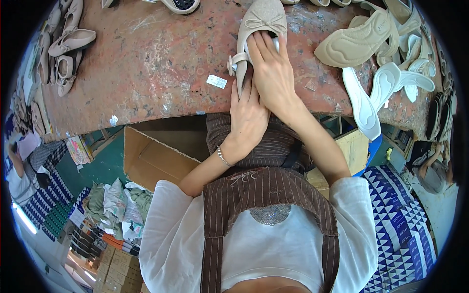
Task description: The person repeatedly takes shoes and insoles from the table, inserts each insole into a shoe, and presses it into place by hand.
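A beige flat shoe (pixel 265 19) with a bow on its toe and a side strap lies at the table's front edge, toe pointing away from me. My right hand (pixel 274 80) reaches into the shoe's opening, fingers stretched toward the toe; the fingertips are hidden inside. At the heel end my left hand (pixel 248 117) grips the back of the shoe, its index finger along the outer side and other fingers by the inner side. Its thumb is hidden. Left of the shoe lies a small white label (pixel 216 81).
White insoles (pixel 364 105) and beige insoles (pixel 354 43) are heaped on the right of the worn red table (pixel 161 63). Several beige shoes (pixel 73 41) lie at the left. Below the table edge stands an open cardboard box (pixel 151 156); blue-and-white patterned boxes (pixel 395 229) are at lower right.
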### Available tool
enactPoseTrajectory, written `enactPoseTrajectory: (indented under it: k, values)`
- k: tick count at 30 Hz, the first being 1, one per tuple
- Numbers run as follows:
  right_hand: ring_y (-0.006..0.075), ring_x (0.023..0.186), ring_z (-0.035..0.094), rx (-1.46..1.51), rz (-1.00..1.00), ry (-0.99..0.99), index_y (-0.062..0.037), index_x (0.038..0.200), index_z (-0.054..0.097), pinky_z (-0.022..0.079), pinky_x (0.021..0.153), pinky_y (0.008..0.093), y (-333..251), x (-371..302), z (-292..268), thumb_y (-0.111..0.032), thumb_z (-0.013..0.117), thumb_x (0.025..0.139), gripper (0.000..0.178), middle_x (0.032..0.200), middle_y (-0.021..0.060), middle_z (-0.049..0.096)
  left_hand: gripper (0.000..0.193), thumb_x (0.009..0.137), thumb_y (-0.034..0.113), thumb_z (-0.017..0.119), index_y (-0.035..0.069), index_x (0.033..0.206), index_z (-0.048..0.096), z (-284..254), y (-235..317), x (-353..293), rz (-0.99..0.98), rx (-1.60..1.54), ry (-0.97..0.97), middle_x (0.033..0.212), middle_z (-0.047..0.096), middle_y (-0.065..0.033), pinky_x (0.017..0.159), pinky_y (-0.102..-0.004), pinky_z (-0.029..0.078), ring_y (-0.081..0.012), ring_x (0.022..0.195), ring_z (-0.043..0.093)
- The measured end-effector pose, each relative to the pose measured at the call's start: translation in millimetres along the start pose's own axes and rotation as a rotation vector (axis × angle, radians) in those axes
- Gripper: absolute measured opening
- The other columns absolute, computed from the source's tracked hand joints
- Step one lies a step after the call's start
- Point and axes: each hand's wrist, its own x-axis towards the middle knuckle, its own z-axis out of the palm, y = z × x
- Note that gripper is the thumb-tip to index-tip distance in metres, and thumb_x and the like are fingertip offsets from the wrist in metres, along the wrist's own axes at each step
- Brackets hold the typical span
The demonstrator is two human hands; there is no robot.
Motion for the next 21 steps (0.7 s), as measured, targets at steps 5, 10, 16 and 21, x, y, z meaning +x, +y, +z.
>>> enactPoseTrajectory:
  k: [5, 10, 16, 21]
  values:
    - [0.0331, 0.107, 0.059, -0.06, -0.009, 0.107, 0.0092, 0.116, 0.056, 0.028, 0.115, 0.0516, 13.0, 3.7, 14.0, -0.002, 0.058, 0.077, 0.041, 0.104, 0.0204, 0.061, 0.053, 0.083, 0.019, 0.067, -0.006, 0.128, 0.055, 1.4, 2.8, 0.7, -0.016, -0.029, 0.014, 0.13, 0.054, -0.0229, 0.107, -0.0583, 0.034, -0.0394, 0.132, 0.044]
    - [0.0311, 0.102, 0.064, -0.14, 0.125, -0.007, 0.0083, 0.104, 0.057, 0.03, 0.114, 0.0511, 7.4, 4.4, 9.1, -0.001, 0.058, 0.076, 0.029, 0.101, 0.0199, 0.063, 0.054, 0.082, 0.018, 0.066, -0.005, 0.13, 0.055, 2.8, 4.7, 4.2, -0.04, -0.021, 0.04, 0.134, 0.053, -0.0219, 0.107, -0.0583, 0.035, -0.038, 0.132, 0.044]
    - [0.0487, 0.125, 0.052, -0.241, 0.129, -0.123, 0.0233, 0.13, 0.043, 0.022, 0.116, 0.0597, -17.6, 7.1, -8.8, -0.003, 0.056, 0.079, 0.059, 0.129, 0.0399, 0.052, 0.052, 0.086, 0.025, 0.062, 0.001, 0.132, 0.057, 5.9, 2.2, -2.2, -0.051, -0.078, 0.042, 0.138, 0.053, -0.0192, 0.111, -0.0584, 0.032, -0.0353, 0.133, 0.045]
    - [0.0374, 0.107, 0.058, -0.228, 0.257, -0.325, 0.0098, 0.114, 0.053, 0.023, 0.114, 0.0583, -4.1, 14.6, 6.8, -0.003, 0.052, 0.08, 0.036, 0.108, 0.0253, 0.059, 0.048, 0.085, 0.022, 0.063, 0.003, 0.129, 0.06, 9.1, 1.6, -4.1, -0.031, -0.018, -0.017, 0.128, 0.058, -0.0155, 0.111, -0.0629, 0.029, -0.0336, 0.13, 0.046]
